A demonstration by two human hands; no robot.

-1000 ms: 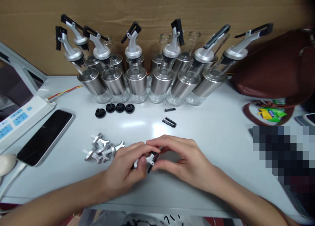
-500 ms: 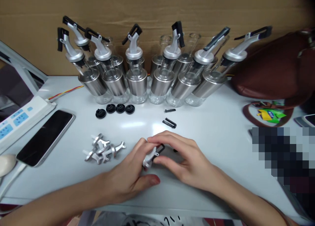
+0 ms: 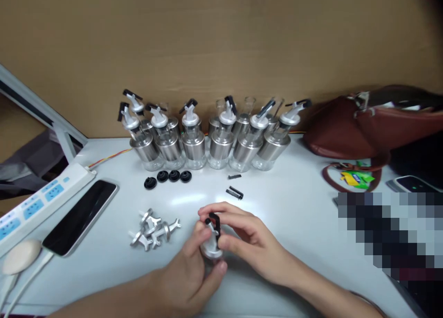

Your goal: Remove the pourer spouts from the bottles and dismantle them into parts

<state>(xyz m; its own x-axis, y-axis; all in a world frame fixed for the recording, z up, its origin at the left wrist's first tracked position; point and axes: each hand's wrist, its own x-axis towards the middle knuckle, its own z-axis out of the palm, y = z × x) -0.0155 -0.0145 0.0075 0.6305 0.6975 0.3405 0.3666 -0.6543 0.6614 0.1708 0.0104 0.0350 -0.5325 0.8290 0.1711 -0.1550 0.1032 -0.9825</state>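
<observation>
Left hand (image 3: 190, 269): is gripping the silver pourer spout (image 3: 212, 249) around its disc base
Right hand (image 3: 251, 246): is curling inward, thumb and fingers holding the black lever (image 3: 218, 228) at the spout's right side
Pourer's place: is resting between both hands, near centre, above the table (image 3: 290, 207)
Loose spouts (image 3: 167, 231): are lying piled left of the hands
Black stoppers (image 3: 174, 176): are lining up farther back, left of centre
Spare levers (image 3: 232, 195): are lying beyond the right hand
Bottles (image 3: 194, 146): are standing along the far side
</observation>
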